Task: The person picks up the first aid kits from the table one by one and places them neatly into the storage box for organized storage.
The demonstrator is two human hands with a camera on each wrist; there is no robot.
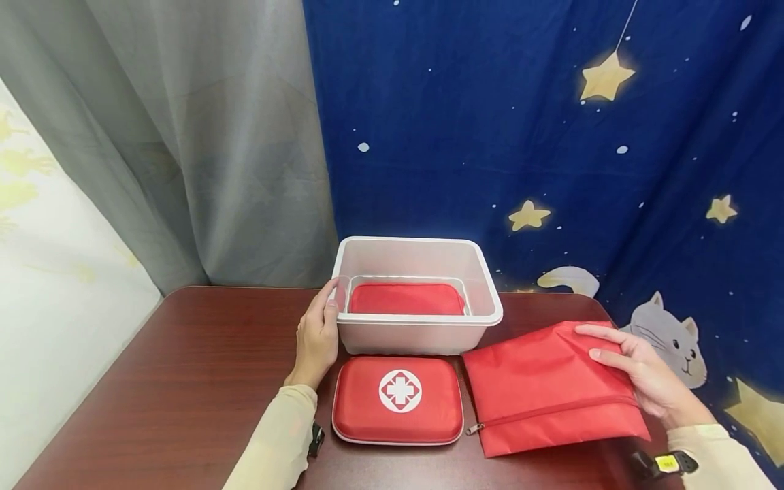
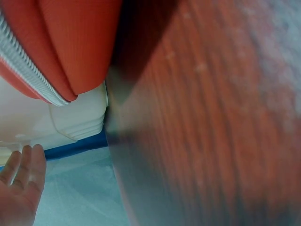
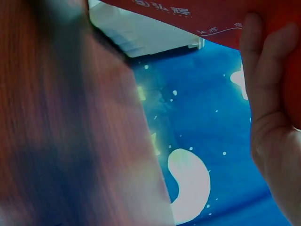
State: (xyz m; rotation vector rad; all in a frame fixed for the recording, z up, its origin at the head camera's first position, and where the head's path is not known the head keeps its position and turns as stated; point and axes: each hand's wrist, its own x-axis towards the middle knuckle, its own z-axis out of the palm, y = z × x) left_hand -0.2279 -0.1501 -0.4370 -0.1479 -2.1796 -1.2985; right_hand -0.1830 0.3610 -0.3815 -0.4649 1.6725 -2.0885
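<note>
the white bin (image 1: 416, 338) sits at the far side of the counter (image 1: 214, 367), its open top facing up. a red thing (image 1: 407, 298) lies flat on its floor, perhaps because it fits best that way. the left hand (image 1: 317, 333) is at the bin's left side. its fingers (image 2: 37, 162) look straight and loose, resting against the wall and not wrapped around it, maybe to keep the bin from sliding.

the red case (image 1: 398, 418) with a white cross (image 1: 400, 390) lies just near of the bin, cross side up. no hand is on it.

to the right, the right hand (image 1: 640, 367) holds the red pouch (image 1: 545, 388) by its right part. some fingers are on top and some are below, so the pouch is pinched between them. that grip seems meant to lift this end, since its underside shows. its zip pull (image 1: 475, 429) is at the left, near the case.
</note>
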